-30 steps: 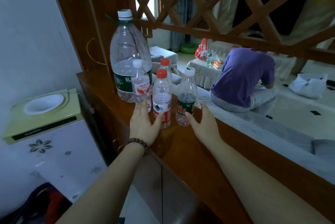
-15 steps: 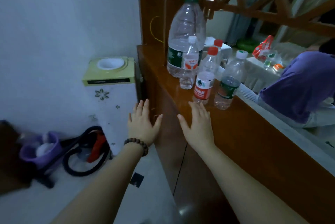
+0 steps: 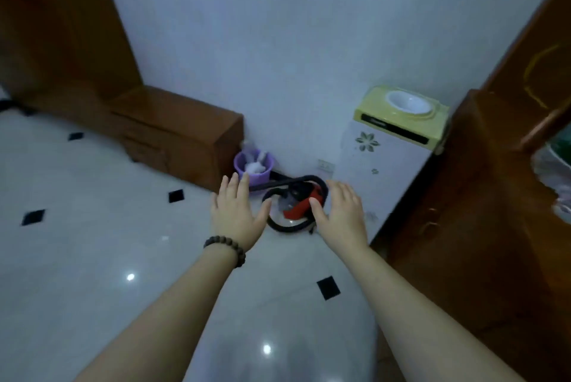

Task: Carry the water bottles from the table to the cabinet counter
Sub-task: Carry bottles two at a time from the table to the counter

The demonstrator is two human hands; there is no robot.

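Observation:
My left hand [image 3: 236, 211], with a bead bracelet on the wrist, and my right hand [image 3: 341, 213] are both held out in front of me over the floor, fingers spread, holding nothing. The wooden cabinet [image 3: 482, 196] with its counter stands at the right edge. Only a blurred sliver of a clear bottle [image 3: 556, 174] shows on the counter at the far right; the smaller bottles are out of view.
A white water dispenser with a yellow-green top [image 3: 398, 134] stands against the wall beside the cabinet. A red and black vacuum with hose [image 3: 298, 202] and a purple bin [image 3: 253, 165] sit on the floor. A low wooden cabinet [image 3: 176, 131] is at the left. The tiled floor [image 3: 92, 242] stretches left.
My view has swung left, away from the counter and its bottles, toward the wall corner and floor. Both hands have pulled back from the bottles and stay empty.

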